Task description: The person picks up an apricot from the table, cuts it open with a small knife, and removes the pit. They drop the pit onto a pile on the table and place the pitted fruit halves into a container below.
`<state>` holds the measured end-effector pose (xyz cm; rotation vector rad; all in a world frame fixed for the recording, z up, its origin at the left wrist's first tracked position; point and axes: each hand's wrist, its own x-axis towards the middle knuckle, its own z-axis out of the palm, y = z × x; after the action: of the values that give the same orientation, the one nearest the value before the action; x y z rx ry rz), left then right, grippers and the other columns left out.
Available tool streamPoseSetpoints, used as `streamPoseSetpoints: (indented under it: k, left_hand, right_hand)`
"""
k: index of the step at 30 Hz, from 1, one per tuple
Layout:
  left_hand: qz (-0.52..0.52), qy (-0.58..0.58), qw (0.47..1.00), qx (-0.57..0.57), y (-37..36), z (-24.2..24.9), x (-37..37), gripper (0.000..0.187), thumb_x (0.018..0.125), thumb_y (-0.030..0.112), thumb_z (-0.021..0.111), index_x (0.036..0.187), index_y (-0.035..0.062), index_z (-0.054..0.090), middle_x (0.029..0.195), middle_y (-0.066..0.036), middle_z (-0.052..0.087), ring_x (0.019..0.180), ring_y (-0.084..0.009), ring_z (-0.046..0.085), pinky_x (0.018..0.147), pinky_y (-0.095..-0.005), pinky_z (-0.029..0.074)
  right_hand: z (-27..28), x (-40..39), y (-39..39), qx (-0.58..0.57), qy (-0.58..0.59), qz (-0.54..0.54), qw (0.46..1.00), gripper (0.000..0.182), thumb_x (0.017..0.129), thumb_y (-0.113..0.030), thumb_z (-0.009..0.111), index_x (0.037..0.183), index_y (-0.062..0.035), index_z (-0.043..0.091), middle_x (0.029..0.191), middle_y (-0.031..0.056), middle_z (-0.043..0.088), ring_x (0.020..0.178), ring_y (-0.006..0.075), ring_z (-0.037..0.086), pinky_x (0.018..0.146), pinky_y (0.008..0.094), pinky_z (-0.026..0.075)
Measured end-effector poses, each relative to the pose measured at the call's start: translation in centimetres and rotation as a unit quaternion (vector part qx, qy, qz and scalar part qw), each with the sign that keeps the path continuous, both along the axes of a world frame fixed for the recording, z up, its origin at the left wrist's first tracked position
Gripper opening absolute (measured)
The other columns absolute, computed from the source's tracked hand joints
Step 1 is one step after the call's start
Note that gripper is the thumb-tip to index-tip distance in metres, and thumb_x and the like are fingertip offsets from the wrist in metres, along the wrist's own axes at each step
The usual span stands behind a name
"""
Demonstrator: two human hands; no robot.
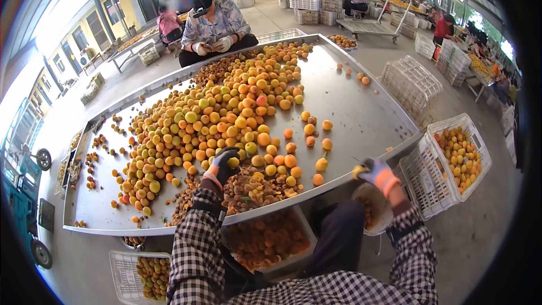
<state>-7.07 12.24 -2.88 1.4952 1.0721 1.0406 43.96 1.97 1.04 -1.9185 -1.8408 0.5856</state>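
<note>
My left hand, in a dark glove with a coloured cuff, is closed around an apricot at the near edge of the fruit heap. Just below it lies a pile of brown, shrivelled apricot pieces. Over the table's near right edge, my right hand is closed, with a small yellow thing at its fingertips; its kind is too small to tell. Under that hand stands a pale bucket with brown bits inside. Whole apricots are heaped across the metal table.
By my knees sits a tub of orange apricot pieces. White crates of apricots stand right and lower left. Across the table a person in white gloves works. A flat trolley, stacked crates and other people are farther back.
</note>
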Motion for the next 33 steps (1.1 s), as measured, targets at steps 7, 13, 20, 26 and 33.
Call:
streamPoseSetpoints:
  k: [7,13,20,26,33]
  left_hand:
    - [-0.002,0.593,0.805,0.025,1.6,4.1,9.9,0.046,0.074,0.038,0.07,0.115,0.0186,0.061,0.117,-0.009,0.061,0.108,-0.0304,0.057,0.088,-0.04,0.047]
    - [0.026,0.622,0.781,0.041,2.5,1.3,9.4,0.049,0.074,0.035,0.069,0.119,0.0204,0.057,0.117,-0.009,0.06,0.111,-0.0289,0.055,0.091,-0.0367,0.045]
    - [-0.031,0.75,0.659,-0.04,6.9,-0.3,9.2,0.051,0.074,0.034,0.071,0.12,0.0187,0.057,0.128,-0.015,0.049,0.113,-0.0307,0.054,0.093,-0.0381,0.045]
    - [0.005,0.619,0.785,-0.026,4.5,2.4,9.5,0.052,0.071,0.031,0.074,0.119,0.0182,0.06,0.123,-0.014,0.055,0.111,-0.0296,0.056,0.09,-0.037,0.047]
    - [0.063,0.386,0.916,0.087,-5.9,11.6,-1.4,0.038,0.068,0.016,0.08,0.105,0.0116,0.068,0.099,-0.009,0.066,0.092,-0.0216,0.063,0.083,-0.032,0.05]
  right_hand:
    - [-13.1,12.5,-13.6,-0.003,-0.128,-0.144,0.981,0.036,0.071,-0.026,0.072,0.1,-0.0054,0.067,0.09,0.0144,0.068,0.084,0.0316,0.065,0.075,0.038,0.051]
    - [-15.2,12.6,-16.3,-0.147,-0.005,-0.245,0.958,0.045,0.074,-0.036,0.069,0.107,-0.0056,0.062,0.101,0.0183,0.065,0.092,0.0335,0.063,0.08,0.0414,0.05]
    - [-19.8,11.5,-14.8,-0.093,0.092,-0.225,0.966,0.021,0.077,-0.016,0.067,0.094,-0.0044,0.066,0.068,0.0093,0.064,0.05,0.0195,0.058,0.049,0.0318,0.046]
    - [-21.7,11.5,-13.5,-0.009,0.059,-0.217,0.974,0.02,0.077,-0.013,0.067,0.095,-0.0038,0.066,0.069,0.0082,0.065,0.05,0.017,0.059,0.048,0.0314,0.046]
    - [-15.1,11.2,-12.1,-0.048,0.27,-0.243,0.931,0.048,0.072,-0.019,0.076,0.112,0.0009,0.058,0.099,0.0162,0.067,0.09,0.0248,0.065,0.078,0.0336,0.05]
